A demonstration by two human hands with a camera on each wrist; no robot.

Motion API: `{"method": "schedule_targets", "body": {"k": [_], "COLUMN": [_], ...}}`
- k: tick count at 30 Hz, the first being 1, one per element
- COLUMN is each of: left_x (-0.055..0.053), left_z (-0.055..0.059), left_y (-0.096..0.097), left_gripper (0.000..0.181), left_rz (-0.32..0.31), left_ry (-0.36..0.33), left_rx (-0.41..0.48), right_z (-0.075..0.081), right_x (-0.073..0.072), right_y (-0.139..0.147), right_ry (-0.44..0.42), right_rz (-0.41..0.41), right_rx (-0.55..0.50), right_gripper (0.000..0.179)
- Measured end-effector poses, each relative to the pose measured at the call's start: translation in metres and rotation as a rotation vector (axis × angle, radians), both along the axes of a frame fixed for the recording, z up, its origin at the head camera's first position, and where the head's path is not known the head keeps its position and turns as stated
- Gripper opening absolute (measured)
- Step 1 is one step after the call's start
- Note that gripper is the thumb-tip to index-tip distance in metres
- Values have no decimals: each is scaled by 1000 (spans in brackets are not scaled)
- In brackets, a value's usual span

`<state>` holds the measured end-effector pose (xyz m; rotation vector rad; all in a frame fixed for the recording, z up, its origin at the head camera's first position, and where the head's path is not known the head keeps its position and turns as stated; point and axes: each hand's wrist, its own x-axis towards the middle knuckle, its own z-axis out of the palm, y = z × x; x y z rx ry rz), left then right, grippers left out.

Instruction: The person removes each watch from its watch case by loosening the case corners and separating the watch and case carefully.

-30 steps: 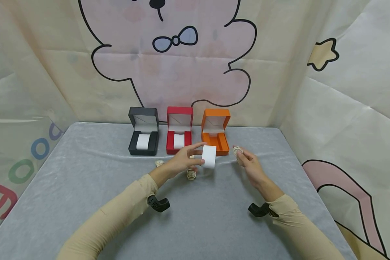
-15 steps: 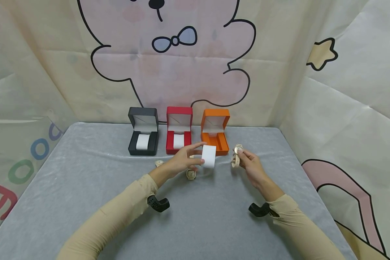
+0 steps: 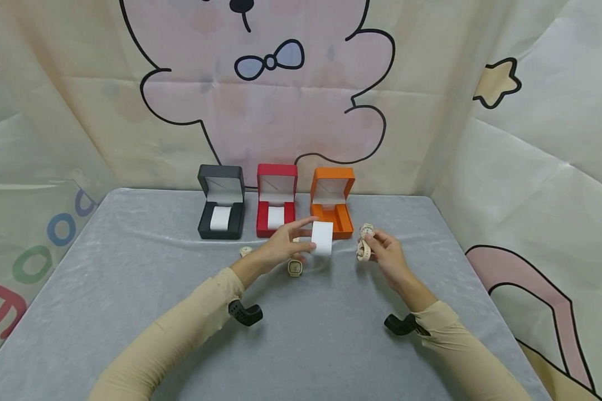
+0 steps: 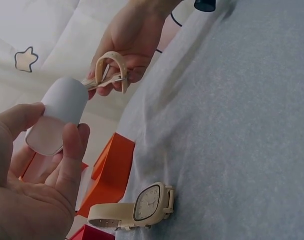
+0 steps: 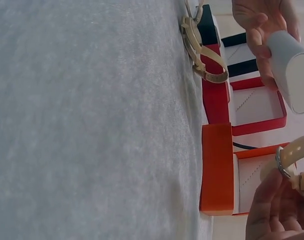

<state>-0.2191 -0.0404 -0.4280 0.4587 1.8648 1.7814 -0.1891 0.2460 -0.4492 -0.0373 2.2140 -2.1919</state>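
Observation:
My left hand (image 3: 279, 247) pinches a white watch cushion (image 3: 323, 239) between thumb and fingers, raised above the table in front of the orange box. To its right, my right hand (image 3: 388, 256) holds a cream wristwatch (image 3: 367, 229) by thumb and fingertips. That watch's face is uppermost in the head view and its strap hangs below in a loop; the right wrist view shows the strap's metal buckle (image 5: 280, 161). A second cream watch (image 4: 151, 202), with a squarish face, lies on the table beneath my left hand. Behind my left wrist is another watch (image 3: 246, 252), partly covered.
At the back of the table stand three opened watch boxes in a row: black (image 3: 234, 220), red (image 3: 289, 214) and orange (image 3: 345, 218). White cushions sit in the black and red ones; the orange one's compartment is bare. A grey cloth (image 3: 321, 345) covers the table. Printed curtains surround it.
The watch in my right hand has turned, so its strap now shows hanging below the face. My left hand has stayed almost still, with the cushion shifted slightly upward.

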Motion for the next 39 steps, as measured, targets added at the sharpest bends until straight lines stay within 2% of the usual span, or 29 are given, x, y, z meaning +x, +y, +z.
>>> {"method": "schedule_targets", "body": {"k": [8,19,24,30,39], "left_x": [-3,-14,-16,-16,-17], "left_z": [1,1,2,5,5], "left_y": [7,26,31,33,35], "left_gripper": [67,64,65,65,65], "left_rz": [40,82,89,97,72], "left_ry": [-8,-13,13,4,30], "left_rx": [-10,15,2,-17,-11], "right_z": [0,2,5,6,3], "right_x": [3,5,6,7,8], "right_y": [4,16,21,26,30], "right_ry": [-30,-67,-105,-138,-126], "right_rz": [41,109,153,180,179], "right_rx": [54,105,72,38,46], "right_gripper": [39,52,54,58,59]}}
